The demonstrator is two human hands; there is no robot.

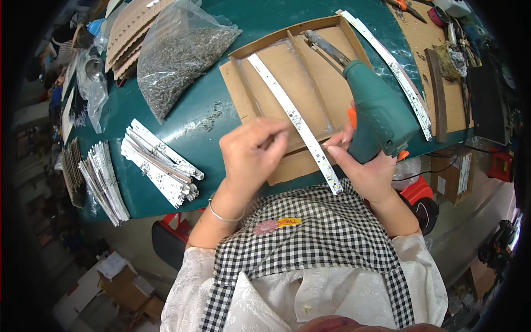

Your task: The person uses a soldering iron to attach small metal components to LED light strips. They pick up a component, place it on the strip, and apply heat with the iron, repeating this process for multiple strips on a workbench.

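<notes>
My right hand grips a green power screwdriver with an orange trigger, its metal tip pointing away over a flat cardboard tray. A long white strip with small dots lies diagonally across the tray, its near end past the table edge by my right hand. My left hand hovers just left of the strip with fingertips pinched together; whether something small is between them cannot be told.
On the green table sit a clear bag of small dark screws, two piles of short white strips, another long white strip, corrugated cardboard and tools at the far right.
</notes>
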